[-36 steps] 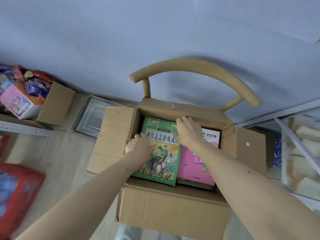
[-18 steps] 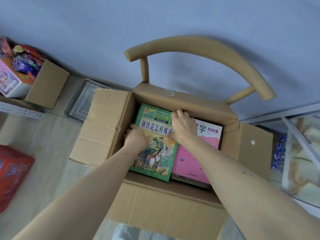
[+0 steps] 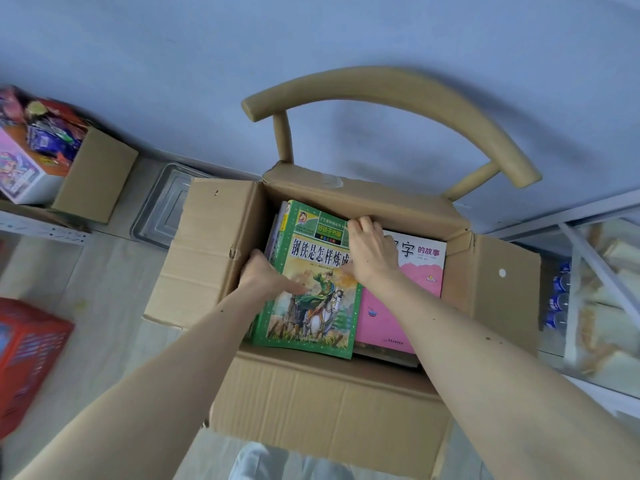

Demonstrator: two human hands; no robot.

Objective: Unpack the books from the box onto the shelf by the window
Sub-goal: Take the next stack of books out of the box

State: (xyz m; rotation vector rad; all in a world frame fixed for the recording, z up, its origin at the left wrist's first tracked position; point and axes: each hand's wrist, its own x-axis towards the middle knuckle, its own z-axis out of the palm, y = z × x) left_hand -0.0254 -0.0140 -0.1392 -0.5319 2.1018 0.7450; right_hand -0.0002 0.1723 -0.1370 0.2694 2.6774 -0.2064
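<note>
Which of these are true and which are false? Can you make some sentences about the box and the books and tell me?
1. The green book lies on top in the cardboard box. True.
2. The pink book is to the left of the green book. False: it lies to its right.
3. Both hands are on the green book. True: the left hand grips its left edge and the right hand its upper right part.
4. The box sits on the floor. False: it rests on a chair, whose curved chair back shows behind it.
5. The box flaps are closed. False: they are folded open.
</note>
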